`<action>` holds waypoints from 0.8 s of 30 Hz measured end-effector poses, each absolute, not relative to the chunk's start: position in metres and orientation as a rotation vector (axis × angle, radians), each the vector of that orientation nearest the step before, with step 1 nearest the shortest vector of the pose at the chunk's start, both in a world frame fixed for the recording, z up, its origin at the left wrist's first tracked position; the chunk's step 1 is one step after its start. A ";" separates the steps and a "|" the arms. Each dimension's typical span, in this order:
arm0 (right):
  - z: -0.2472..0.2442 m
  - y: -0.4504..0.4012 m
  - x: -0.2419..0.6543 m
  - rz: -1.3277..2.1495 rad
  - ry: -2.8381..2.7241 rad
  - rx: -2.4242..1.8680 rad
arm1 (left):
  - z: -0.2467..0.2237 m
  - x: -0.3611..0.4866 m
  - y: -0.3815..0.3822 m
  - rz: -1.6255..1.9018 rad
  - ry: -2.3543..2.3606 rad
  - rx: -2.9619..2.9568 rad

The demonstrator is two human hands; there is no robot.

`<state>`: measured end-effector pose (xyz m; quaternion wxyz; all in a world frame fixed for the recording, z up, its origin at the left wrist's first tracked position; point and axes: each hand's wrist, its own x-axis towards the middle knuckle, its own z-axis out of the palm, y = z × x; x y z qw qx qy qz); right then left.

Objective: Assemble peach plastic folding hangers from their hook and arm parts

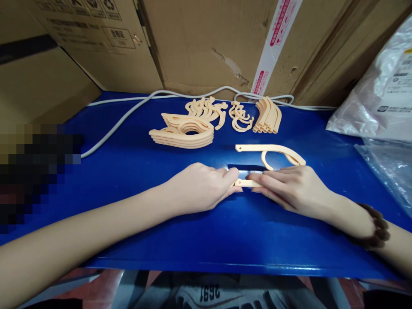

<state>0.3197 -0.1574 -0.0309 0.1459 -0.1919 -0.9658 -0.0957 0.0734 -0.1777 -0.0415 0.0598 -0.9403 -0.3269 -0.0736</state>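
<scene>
My left hand (201, 186) is closed in a pinch on a cream plastic hanger piece, mostly hidden by the fingers. My right hand (291, 184) grips a cream hanger arm (246, 183), whose holed end meets the fingertips of my left hand. Both hands are close together, low over the blue table. Just beyond my right hand lies another hanger arm (267, 148), curved, with a hole at its left end. A thin curved hook (265, 160) shows beneath it, its lower end close to my right fingers.
Behind lie a stack of folded hangers (182, 138), loose hooks (206, 107), a smaller hook pile (240, 118) and a bundle of hanger arms (268, 116). A white cable (125, 118) crosses the blue table (193, 244). Cardboard boxes (206, 43) and a plastic bag (380, 94) border it.
</scene>
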 end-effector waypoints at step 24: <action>-0.028 -0.160 0.318 -0.580 -2.725 -0.487 | -0.024 0.072 -0.179 -0.189 -1.254 -3.081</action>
